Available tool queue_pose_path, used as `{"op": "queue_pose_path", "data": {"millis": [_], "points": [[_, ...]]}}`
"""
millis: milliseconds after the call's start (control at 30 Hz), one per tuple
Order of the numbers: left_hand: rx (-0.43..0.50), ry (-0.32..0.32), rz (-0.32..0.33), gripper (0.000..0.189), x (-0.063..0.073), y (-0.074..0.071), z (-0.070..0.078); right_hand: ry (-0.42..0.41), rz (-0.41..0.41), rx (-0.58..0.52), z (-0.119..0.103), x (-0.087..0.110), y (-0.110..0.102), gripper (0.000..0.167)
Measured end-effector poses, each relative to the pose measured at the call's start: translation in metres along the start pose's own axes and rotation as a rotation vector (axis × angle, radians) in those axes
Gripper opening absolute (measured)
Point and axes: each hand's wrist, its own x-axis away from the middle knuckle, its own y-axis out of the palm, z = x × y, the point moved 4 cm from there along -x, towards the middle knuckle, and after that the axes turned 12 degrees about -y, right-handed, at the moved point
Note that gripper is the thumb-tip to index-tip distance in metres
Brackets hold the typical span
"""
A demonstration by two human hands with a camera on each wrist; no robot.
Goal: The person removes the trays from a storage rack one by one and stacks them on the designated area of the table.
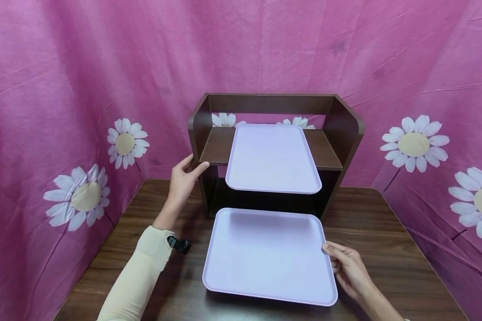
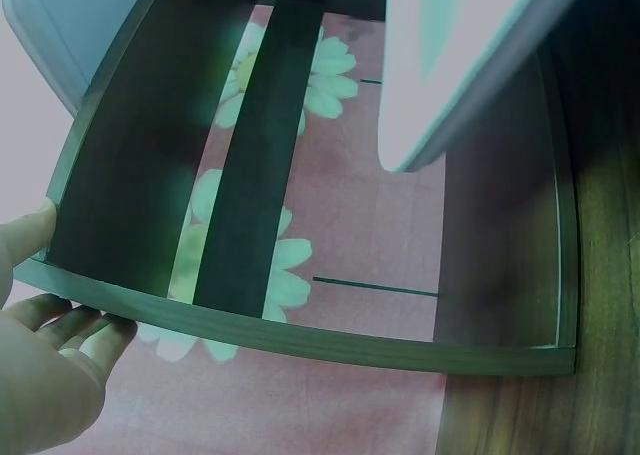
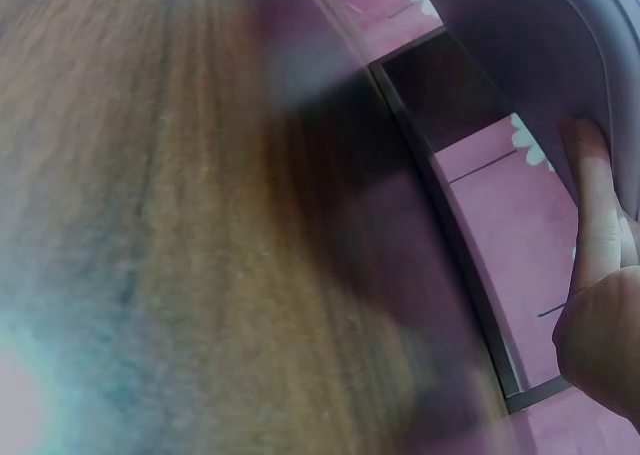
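Note:
A dark brown two-level shelf (image 1: 271, 103) stands at the back of the table. My left hand (image 1: 183, 180) grips its left side panel (image 2: 300, 340), thumb at the front edge of the upper board and fingers round the outside. On that upper board lies a lilac tray (image 1: 273, 156), its near end jutting out past the front. A second lilac tray (image 1: 269, 254), level with the shelf's lower opening, is held over the table by my right hand (image 1: 350, 268). The thumb lies on its right rim and the fingers are beneath. In the right wrist view this tray (image 3: 560, 55) shows from below.
Wood-grain table (image 1: 377, 240) extends on both sides of the shelf. Pink cloth (image 1: 265, 49) with white daisies hangs behind and at the sides. A black wrist strap (image 1: 179, 244) is on the left sleeve (image 1: 138, 276). The lower compartment (image 1: 261, 203) is dark inside.

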Motion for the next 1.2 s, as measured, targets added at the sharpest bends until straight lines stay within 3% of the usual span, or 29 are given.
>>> {"op": "queue_pose_path", "data": {"millis": [1200], "points": [[-0.007, 0.008, 0.007, 0.056, 0.000, 0.000, 0.000, 0.139, 0.115, 0.122, 0.034, 0.004, -0.006, 0.025]]}}
